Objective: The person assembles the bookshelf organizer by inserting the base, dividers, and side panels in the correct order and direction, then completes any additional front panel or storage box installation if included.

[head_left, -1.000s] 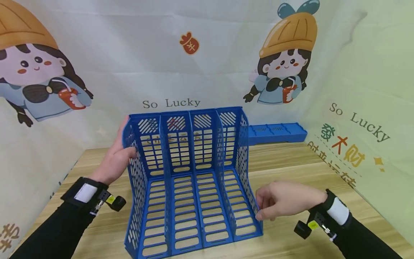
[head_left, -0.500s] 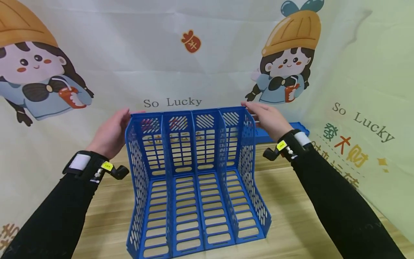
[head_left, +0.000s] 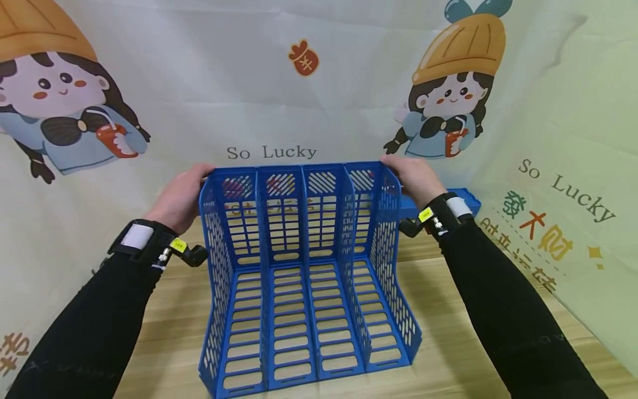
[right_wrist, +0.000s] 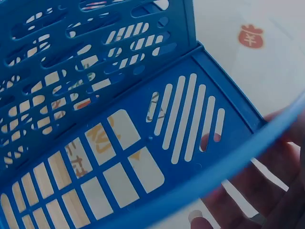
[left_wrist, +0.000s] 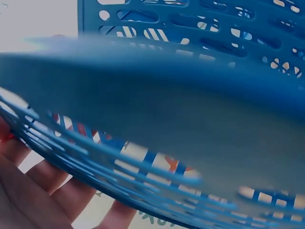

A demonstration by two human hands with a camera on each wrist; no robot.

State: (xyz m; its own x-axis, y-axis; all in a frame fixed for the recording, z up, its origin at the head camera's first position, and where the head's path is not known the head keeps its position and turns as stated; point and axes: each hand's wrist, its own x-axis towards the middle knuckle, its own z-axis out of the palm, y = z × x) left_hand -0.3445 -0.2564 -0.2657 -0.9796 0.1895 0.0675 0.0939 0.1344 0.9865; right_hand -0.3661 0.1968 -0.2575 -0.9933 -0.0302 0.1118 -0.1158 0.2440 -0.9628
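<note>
A blue plastic file rack (head_left: 289, 265), with slotted walls and dividers forming several compartments, stands upright facing me on the wooden table. My left hand (head_left: 180, 197) holds its upper left back corner from outside; in the left wrist view that hand's fingers (left_wrist: 71, 195) lie along the outer side of a slotted wall. At the upper right back corner, my right hand (head_left: 416, 178) holds the rack. Fingers (right_wrist: 257, 186) of that hand show beyond the side wall in the right wrist view, with fingertips visible through the back panel's slots. The rack's compartments hold nothing.
Behind my right hand, a long blue plastic piece (head_left: 466, 200) lies at the back right of the table (head_left: 443, 310). A printed cloth (head_left: 349, 83) with cartoon figures hangs behind and along the sides.
My right hand has left the rack's lower right front edge and gone up to its upper right back corner. My left hand has shifted up, its thumb no longer inside the left wall.
</note>
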